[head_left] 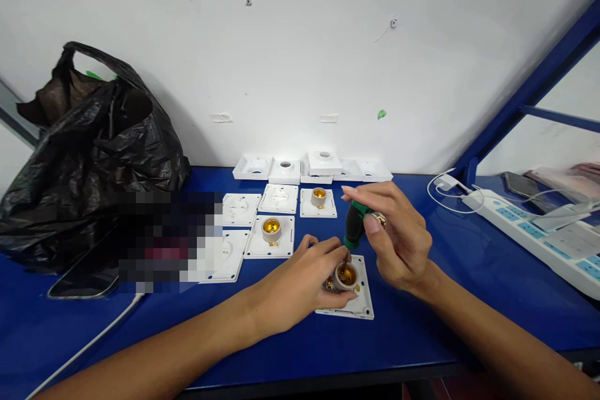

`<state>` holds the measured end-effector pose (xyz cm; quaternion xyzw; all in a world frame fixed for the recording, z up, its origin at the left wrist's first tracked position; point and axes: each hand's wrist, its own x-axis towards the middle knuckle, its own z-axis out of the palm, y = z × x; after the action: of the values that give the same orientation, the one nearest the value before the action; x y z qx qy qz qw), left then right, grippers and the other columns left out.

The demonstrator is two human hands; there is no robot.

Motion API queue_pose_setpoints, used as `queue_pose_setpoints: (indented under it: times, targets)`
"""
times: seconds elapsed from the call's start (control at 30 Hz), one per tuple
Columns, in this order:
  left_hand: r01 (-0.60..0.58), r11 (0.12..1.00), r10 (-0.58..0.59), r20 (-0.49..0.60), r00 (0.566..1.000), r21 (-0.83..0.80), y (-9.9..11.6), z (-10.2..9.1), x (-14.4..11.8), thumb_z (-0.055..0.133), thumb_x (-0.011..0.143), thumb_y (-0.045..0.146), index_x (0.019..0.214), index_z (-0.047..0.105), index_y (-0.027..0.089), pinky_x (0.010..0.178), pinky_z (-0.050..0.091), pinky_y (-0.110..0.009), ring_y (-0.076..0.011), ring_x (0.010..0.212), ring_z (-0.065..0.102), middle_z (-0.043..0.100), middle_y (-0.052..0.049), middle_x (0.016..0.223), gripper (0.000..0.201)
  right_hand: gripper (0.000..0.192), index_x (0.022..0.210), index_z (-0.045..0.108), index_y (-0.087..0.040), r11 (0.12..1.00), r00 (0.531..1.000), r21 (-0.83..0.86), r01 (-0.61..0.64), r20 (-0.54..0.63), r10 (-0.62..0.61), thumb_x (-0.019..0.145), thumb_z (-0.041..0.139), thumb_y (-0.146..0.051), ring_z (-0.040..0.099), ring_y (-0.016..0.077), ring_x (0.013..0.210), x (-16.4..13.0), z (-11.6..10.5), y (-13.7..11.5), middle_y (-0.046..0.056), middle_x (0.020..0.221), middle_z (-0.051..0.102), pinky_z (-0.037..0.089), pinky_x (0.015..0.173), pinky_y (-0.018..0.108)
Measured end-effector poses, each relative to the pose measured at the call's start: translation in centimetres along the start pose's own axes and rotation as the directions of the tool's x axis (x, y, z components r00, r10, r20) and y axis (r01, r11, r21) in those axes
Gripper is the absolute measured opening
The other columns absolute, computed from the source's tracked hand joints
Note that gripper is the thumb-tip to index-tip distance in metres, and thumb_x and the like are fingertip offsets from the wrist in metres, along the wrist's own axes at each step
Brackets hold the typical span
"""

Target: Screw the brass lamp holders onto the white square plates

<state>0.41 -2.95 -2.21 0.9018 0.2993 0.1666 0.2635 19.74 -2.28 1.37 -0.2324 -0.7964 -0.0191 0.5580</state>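
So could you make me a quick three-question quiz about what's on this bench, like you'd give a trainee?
1. True or false: the right hand holds a green-and-black screwdriver.
2. What does the left hand steady?
A. a phone
B. a lamp socket on a white plate
C. the black bag
3. Fill in: the power strip lies on the person's ____ side.

Key: 1 true; 2 B; 3 right.
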Motion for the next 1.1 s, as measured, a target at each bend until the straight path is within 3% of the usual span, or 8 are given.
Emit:
queue_pose_setpoints:
  times: [0.1, 0.27, 0.37, 0.63, 0.73, 0.8, 0.9, 1.1]
  targets:
    - [0.017, 1.000, -0.017, 0.019, 1.000, 0.006, 0.2, -0.1, 0.0, 0.076, 0.096, 0.041, 0.110, 0.064, 0.021, 0.093, 0.045, -0.041, -0.0239, 0.092, 0.055, 0.067, -0.004, 0.110, 0.027, 0.043, 0.140, 0.064, -0.024, 1.000, 1.000, 0.020, 0.003, -0.001, -0.003, 0.101, 0.053, -0.012, 0.067, 0.0240, 0.103, 0.1, 0.1, -0.1, 0.008, 0.114, 0.073, 0.058, 0.079, 0.042]
    - [0.017, 1.000, -0.017, 0.021, 1.000, 0.010, 0.3, -0.2, 0.1, 0.079, 0.095, 0.039, 0.111, 0.064, 0.021, 0.093, 0.045, -0.041, -0.0241, 0.093, 0.056, 0.066, -0.004, 0.113, 0.028, 0.031, 0.122, 0.069, -0.026, 0.993, 0.997, -0.112, 0.027, -0.075, -0.035, 0.091, 0.075, -0.023, 0.056, 0.0205, 0.079, 0.3, 0.0, 0.0, 0.002, 0.087, 0.061, 0.049, 0.060, 0.035]
    - [-0.002, 1.000, 0.002, 0.006, 1.000, 0.027, 0.2, -0.1, 0.1, 0.078, 0.096, 0.039, 0.110, 0.064, 0.021, 0.091, 0.046, -0.039, -0.0226, 0.089, 0.055, 0.066, -0.003, 0.109, 0.027, 0.029, 0.125, 0.068, -0.024, 0.996, 0.998, -0.080, 0.048, -0.045, -0.052, 0.097, 0.067, -0.028, 0.057, 0.0214, 0.081, 0.3, 0.0, 0.1, 0.003, 0.088, 0.064, 0.050, 0.059, 0.035]
    - [-0.026, 1.000, 0.026, -0.006, 1.000, 0.014, 0.1, -0.2, 0.0, 0.077, 0.096, 0.038, 0.114, 0.062, 0.023, 0.092, 0.046, -0.040, -0.0224, 0.090, 0.055, 0.065, -0.003, 0.108, 0.028, 0.066, 0.156, 0.049, -0.027, 0.993, 0.996, 0.110, -0.051, 0.077, 0.042, 0.094, 0.069, -0.015, 0.072, 0.0189, 0.080, -1.0, 0.6, 0.2, 0.006, 0.115, 0.074, 0.060, 0.063, 0.036]
    - [0.004, 1.000, -0.004, 0.020, 1.000, 0.013, 0.0, -0.2, -0.1, 0.078, 0.096, 0.042, 0.112, 0.062, 0.022, 0.092, 0.045, -0.040, -0.0238, 0.092, 0.052, 0.065, -0.004, 0.113, 0.030, 0.058, 0.152, 0.055, -0.030, 0.992, 0.988, 0.052, -0.115, -0.094, 0.119, 0.096, 0.068, -0.020, 0.070, 0.0187, 0.074, -1.0, 0.4, 0.2, 0.007, 0.116, 0.073, 0.059, 0.059, 0.037]
    - [0.034, 0.999, -0.034, 0.037, 0.999, -0.008, -0.2, 0.0, -0.1, 0.080, 0.093, 0.045, 0.111, 0.062, 0.023, 0.091, 0.044, -0.039, -0.0254, 0.096, 0.050, 0.065, -0.004, 0.113, 0.034, 0.049, 0.146, 0.060, -0.030, 0.986, 0.954, 0.017, -0.164, -0.253, 0.163, 0.098, 0.066, -0.023, 0.066, 0.0182, 0.068, -0.5, 0.0, 0.6, 0.007, 0.107, 0.072, 0.058, 0.055, 0.036]
    - [0.044, 0.998, -0.043, 0.028, 0.999, -0.036, -0.5, 0.4, -0.1, 0.086, 0.086, 0.043, 0.111, 0.062, 0.024, 0.089, 0.042, -0.036, -0.0254, 0.097, 0.049, 0.063, -0.002, 0.109, 0.039, 0.033, 0.131, 0.065, -0.029, 0.984, 0.919, -0.064, -0.168, -0.371, 0.133, 0.098, 0.067, -0.026, 0.062, 0.0159, 0.063, 0.5, -0.6, 2.0, 0.005, 0.101, 0.067, 0.055, 0.054, 0.035]
    - [0.017, 1.000, -0.018, 0.042, 0.999, 0.025, 0.0, -0.1, 0.2, 0.080, 0.089, 0.027, 0.101, 0.060, 0.022, 0.090, 0.040, -0.035, -0.0218, 0.089, 0.049, 0.062, 0.000, 0.101, 0.024, 0.031, 0.124, 0.064, -0.026, 0.972, 0.967, -0.143, -0.188, -0.202, 0.158, 0.094, 0.072, -0.023, 0.052, 0.0109, 0.057, 0.0, -1.2, 4.7, -0.003, 0.087, 0.060, 0.045, 0.047, 0.026]
